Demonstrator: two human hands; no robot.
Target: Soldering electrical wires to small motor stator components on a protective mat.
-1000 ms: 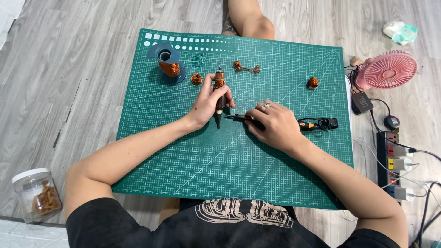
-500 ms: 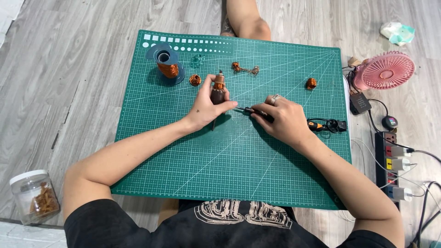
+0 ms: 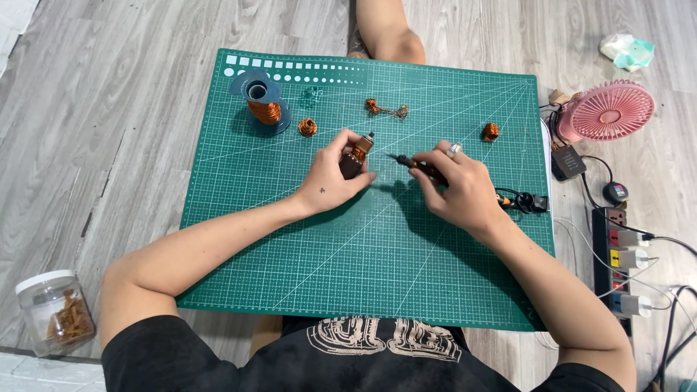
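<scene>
A green cutting mat [image 3: 363, 239] covers most of the grey plank floor [image 3: 109, 109], which serves as the surface here; the person sits at its near edge. Beyond the mat's right edge stand a pink fan [image 3: 608, 110], a power strip [image 3: 618, 261] with plugs and cables, and a crumpled cloth [image 3: 627, 51]. A clear jar [image 3: 52, 312] sits on the floor at the near left.

On the mat, a wire spool [image 3: 260, 101] stands at the far left, with a small copper coil [image 3: 308, 127] just beside it, a twisted wire piece [image 3: 386, 109] further right, and another coil [image 3: 491, 131] near the right edge.

The left hand [image 3: 330, 181] has its grip closed around a small wound part [image 3: 357, 154], held upright just above the mat's centre. The right hand [image 3: 457, 185] pinches a corded pen-like tool [image 3: 417, 165] between thumb and fingers, its tip pointing at the part but apart from it.

Judging by this, several coils are finished and set aside, while the piece in hand looks mid-work: the tip has not yet met it.
</scene>
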